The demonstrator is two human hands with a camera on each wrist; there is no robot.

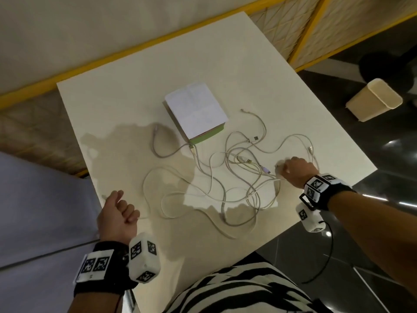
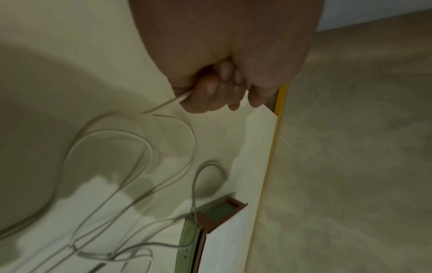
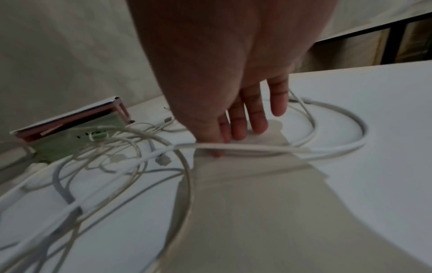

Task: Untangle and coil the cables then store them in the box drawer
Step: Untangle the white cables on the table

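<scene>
The cable end is hidden inside the left hand.

We're getting dim, warm light from behind, throwing our soft shadow across the surface; both wrist views are blurring the cables and bending at the edges.

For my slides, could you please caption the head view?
Left hand pinches a cable; right hand touches the tangled cables beside the box.

White tbl, dark floor, beige bin
</scene>
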